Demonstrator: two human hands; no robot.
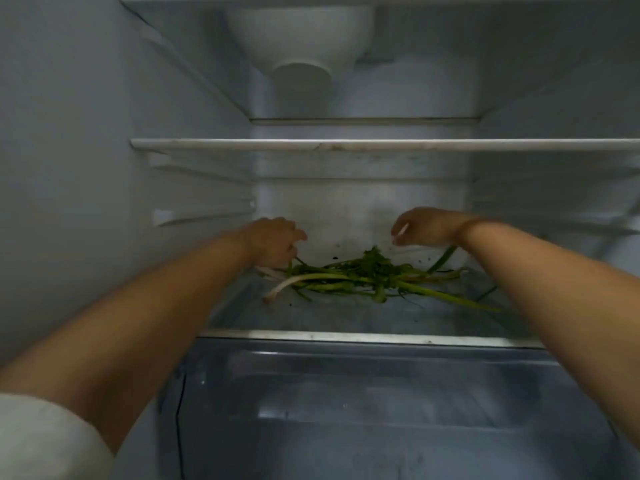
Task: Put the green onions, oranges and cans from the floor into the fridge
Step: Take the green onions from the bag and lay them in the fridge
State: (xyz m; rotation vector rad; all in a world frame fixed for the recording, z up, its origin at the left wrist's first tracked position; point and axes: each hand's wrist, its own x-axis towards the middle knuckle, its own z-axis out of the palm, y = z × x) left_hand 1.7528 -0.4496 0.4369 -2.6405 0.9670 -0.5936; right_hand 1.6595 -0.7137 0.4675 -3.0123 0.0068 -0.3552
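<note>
Inside a dim white fridge, green onions sprawl across the lowest glass shelf. My left hand pinches their stems; my right hand hovers loosely curled, holding nothing. I should release gently, keeping stalks behind the edge.

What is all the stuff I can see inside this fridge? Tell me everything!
green onions: one loose bunch, green with white ends, lying on the lower glass shelf
lower glass shelf: one, clear with a pale front edge, above the drawer
upper shelf: one, white-edged, above the hands
drawer: one, clear greyish, at the bottom
left hand: one, at the white ends of the onions, fingers curled at a stalk
right hand: one, above the onions' leafy side, fingers loosely curled
grey sleeve: one, on the left arm
</note>
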